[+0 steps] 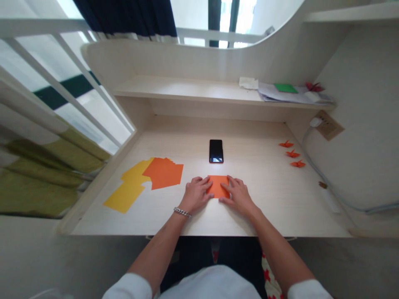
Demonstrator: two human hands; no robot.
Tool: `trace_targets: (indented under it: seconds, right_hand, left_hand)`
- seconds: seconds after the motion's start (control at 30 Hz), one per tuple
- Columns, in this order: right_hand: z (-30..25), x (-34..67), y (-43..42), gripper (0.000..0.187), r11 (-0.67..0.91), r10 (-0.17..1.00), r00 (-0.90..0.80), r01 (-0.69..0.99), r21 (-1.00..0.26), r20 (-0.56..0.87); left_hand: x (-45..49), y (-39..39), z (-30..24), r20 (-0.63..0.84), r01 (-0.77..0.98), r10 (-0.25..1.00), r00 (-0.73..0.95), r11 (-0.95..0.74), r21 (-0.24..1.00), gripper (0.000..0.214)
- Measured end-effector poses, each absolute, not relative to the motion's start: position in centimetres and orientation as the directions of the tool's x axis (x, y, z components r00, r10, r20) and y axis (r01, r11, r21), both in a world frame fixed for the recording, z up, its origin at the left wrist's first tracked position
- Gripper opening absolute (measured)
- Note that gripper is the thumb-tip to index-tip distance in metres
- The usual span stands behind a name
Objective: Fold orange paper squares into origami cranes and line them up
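A person sits at a pale wood worktop point(274, 199) with both hands down on it, and between them a small orange paper square point(217, 187) lies flat on the surface. The left hand point(196, 194), with a chain bracelet point(182, 212) at its wrist, touches the square's left edge, while the right hand point(237, 194) rests against its right edge. The fingers point(203, 181) lie flat and slightly spread, pinching nothing. Just beyond the square sits a black phone point(216, 150), and off to the left a loose pile of orange sheets point(163, 172) overlaps some yellow sheets point(131, 189). Three small orange paper cranes point(292, 153) stand in a row on the right of the worktop, not far from a wall socket point(328, 125). On the shelf point(187, 89) above lie a stack of papers point(289, 96), a green sheet point(286, 88) and a red paper crane point(314, 87).
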State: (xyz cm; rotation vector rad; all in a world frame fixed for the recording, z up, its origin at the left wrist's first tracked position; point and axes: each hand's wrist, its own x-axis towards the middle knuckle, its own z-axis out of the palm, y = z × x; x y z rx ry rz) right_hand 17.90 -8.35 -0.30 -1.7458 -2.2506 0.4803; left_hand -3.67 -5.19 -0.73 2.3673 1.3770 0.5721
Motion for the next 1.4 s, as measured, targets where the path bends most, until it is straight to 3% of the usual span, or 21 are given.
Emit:
trace_targets:
  seconds: [0.2,0.33,0.47,0.63,0.7,0.83,1.0,1.2,1.4]
  right_hand:
    - [-0.3,18.1,-8.2,0.075,0.249,0.961,-0.277,0.861,-0.444,0.003]
    - [-0.7,18.2,-8.1,0.052,0.276,0.959,-0.262,0.767,-0.58,0.109]
    - [-1.0,17.9,-8.5,0.052,0.33,0.944,-0.217,0.568,-0.754,0.25]
    - [-0.9,17.5,-8.9,0.03,0.271,0.957,-0.017,0.398,-0.876,0.288]
    - [-0.5,17.5,-9.0,0.023,0.25,0.96,0.032,0.352,-0.902,0.279]
    - [0.4,17.5,-9.7,0.016,0.3,0.952,-0.039,0.316,-0.9,0.303]
    - [0.7,17.4,-10.5,0.017,0.229,0.973,-0.045,0.246,-0.942,0.224]
    - [-0.1,16.4,-10.4,0.022,0.057,0.971,0.23,0.025,-0.998,0.061]
    - [0.9,15.4,-10.6,0.019,0.022,0.972,0.234,-0.008,-1.0,0.02]
  left_hand:
    - [-3.2,-4.8,-1.0,0.194,0.735,0.907,0.375,-0.418,0.534,0.022]
    - [-3.8,-4.9,-0.5,0.199,0.629,0.925,0.323,-0.367,0.685,0.023]
    - [-4.1,-5.5,0.5,0.145,0.455,0.945,0.292,-0.271,0.848,0.027]
    - [-4.3,-6.7,0.3,0.022,0.148,0.99,0.142,-0.043,0.988,0.036]
    - [-4.5,-7.2,-0.1,-0.058,0.061,0.994,0.092,0.052,0.997,0.045]
    - [-4.3,-7.9,0.2,-0.097,0.005,0.959,0.265,0.099,0.995,0.07]
    - [-3.1,-8.1,1.6,-0.019,0.15,0.973,0.228,-0.016,0.989,0.024]
    - [-2.4,-9.2,2.0,-0.006,0.17,0.985,0.174,-0.024,0.985,0.023]
    - [-2.5,-9.8,2.5,-0.014,0.145,1.0,0.019,0.011,0.989,0.024]
